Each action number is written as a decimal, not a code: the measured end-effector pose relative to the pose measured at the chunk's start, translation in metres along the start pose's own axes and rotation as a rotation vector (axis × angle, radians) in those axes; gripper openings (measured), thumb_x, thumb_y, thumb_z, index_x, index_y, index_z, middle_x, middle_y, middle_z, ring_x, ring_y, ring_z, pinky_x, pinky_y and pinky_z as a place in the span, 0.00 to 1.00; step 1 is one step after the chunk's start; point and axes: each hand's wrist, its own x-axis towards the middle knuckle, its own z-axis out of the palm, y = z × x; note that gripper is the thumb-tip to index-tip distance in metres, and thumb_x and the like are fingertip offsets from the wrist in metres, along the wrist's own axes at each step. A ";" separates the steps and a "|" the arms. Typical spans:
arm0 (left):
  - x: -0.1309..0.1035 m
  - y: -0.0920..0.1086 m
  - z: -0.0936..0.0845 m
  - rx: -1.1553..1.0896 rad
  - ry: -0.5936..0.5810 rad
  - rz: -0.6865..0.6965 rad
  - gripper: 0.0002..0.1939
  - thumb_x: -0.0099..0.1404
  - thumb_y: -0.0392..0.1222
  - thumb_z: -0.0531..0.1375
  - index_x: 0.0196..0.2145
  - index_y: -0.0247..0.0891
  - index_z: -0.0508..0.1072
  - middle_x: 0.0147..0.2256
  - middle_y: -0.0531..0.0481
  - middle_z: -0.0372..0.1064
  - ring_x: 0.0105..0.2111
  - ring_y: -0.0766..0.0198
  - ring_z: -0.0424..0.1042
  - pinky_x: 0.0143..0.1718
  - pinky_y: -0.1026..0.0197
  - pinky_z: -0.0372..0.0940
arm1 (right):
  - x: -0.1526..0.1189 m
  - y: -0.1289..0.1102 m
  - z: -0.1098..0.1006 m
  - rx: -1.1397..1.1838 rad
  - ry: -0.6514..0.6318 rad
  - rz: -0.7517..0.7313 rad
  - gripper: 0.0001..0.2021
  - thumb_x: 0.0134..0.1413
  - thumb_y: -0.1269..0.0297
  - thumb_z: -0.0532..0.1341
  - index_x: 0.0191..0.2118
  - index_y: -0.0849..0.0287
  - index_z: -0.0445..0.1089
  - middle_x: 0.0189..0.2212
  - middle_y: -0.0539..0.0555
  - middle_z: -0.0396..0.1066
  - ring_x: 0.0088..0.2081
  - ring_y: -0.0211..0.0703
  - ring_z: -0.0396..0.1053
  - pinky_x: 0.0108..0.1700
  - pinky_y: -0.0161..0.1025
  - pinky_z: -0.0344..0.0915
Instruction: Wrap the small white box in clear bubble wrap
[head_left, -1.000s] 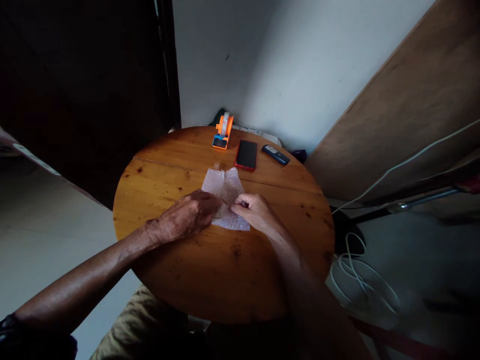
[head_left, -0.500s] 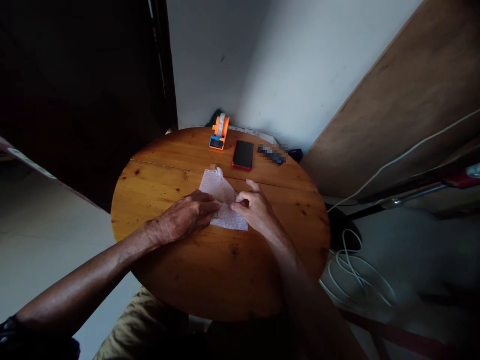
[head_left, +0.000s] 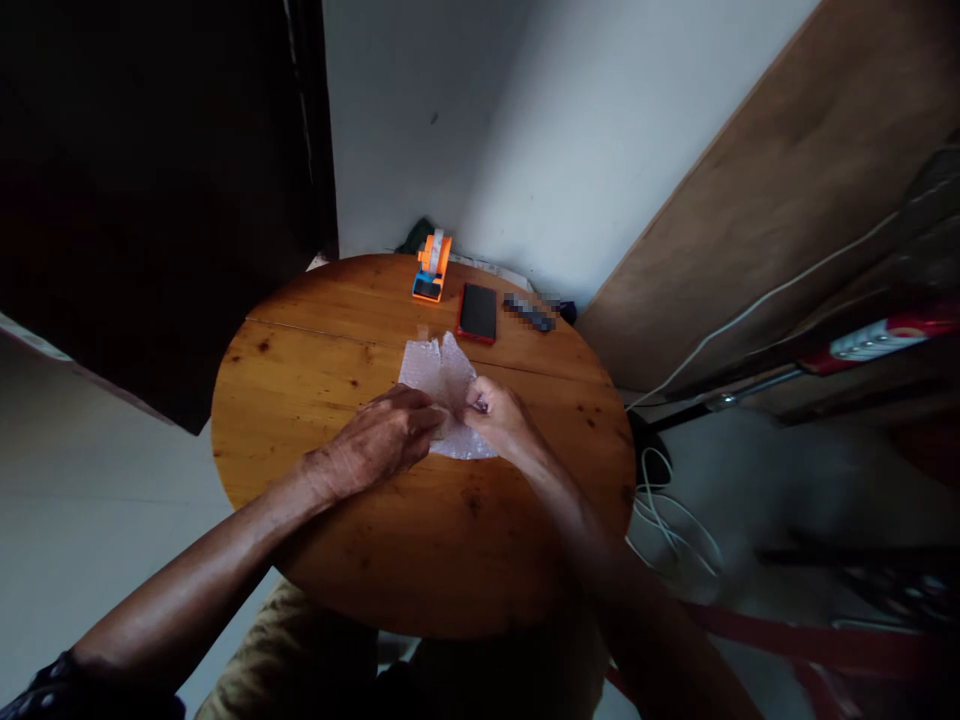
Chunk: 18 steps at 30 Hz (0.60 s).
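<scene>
Bubble wrap sheet [head_left: 442,385] is pinched mid-tabletop [head_left: 315,400] by left hand [head_left: 382,440] and right hand [head_left: 499,420], both closed on its near folds | judged light, soft, springy; best gripped at edges | tape dispenser [head_left: 430,270] and phone [head_left: 478,312] lie far.

Round wooden tabletop [head_left: 337,540]. Orange tape dispenser [head_left: 430,268] right at the far edge, red-cased phone [head_left: 476,312] face up just beside it to the right, then a small dark blurred thing [head_left: 529,312] near the far right edge, can't tell what. White cable [head_left: 667,520] coiled on the floor off the right edge. Wooden board [head_left: 787,180] leaning on the wall behind.
</scene>
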 end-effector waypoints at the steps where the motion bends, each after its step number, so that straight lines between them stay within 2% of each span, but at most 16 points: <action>1: 0.000 0.000 0.001 -0.001 -0.001 0.000 0.13 0.69 0.33 0.55 0.45 0.38 0.78 0.46 0.41 0.74 0.50 0.53 0.70 0.51 0.50 0.69 | 0.001 -0.001 0.001 0.053 0.002 0.023 0.06 0.42 0.73 0.60 0.29 0.56 0.64 0.22 0.44 0.64 0.24 0.34 0.58 0.27 0.33 0.52; 5: 0.002 -0.003 0.004 -0.011 0.018 0.008 0.14 0.67 0.32 0.56 0.47 0.38 0.77 0.48 0.42 0.74 0.50 0.54 0.70 0.52 0.51 0.67 | 0.002 -0.012 0.001 0.375 -0.048 0.158 0.18 0.43 0.68 0.63 0.43 0.54 0.65 0.27 0.46 0.69 0.24 0.36 0.62 0.25 0.32 0.57; 9: 0.004 -0.005 0.005 -0.005 0.015 0.032 0.15 0.67 0.33 0.57 0.49 0.40 0.76 0.48 0.44 0.74 0.49 0.54 0.68 0.54 0.50 0.64 | -0.001 -0.030 0.004 0.609 -0.100 0.215 0.31 0.43 0.64 0.66 0.56 0.53 0.60 0.27 0.46 0.71 0.21 0.36 0.63 0.22 0.33 0.59; 13: 0.003 -0.006 0.007 -0.009 0.056 0.014 0.13 0.67 0.36 0.58 0.47 0.40 0.78 0.50 0.41 0.70 0.49 0.51 0.64 0.54 0.46 0.63 | -0.004 -0.040 0.010 0.704 -0.058 0.187 0.39 0.42 0.63 0.67 0.62 0.53 0.54 0.23 0.42 0.68 0.19 0.35 0.62 0.21 0.32 0.60; 18: 0.001 -0.013 0.025 -0.155 0.185 -0.033 0.18 0.62 0.33 0.60 0.49 0.42 0.77 0.52 0.40 0.62 0.45 0.55 0.66 0.48 0.50 0.68 | -0.010 -0.047 0.012 0.703 -0.010 0.166 0.44 0.43 0.59 0.69 0.66 0.54 0.50 0.20 0.38 0.63 0.16 0.32 0.59 0.17 0.30 0.58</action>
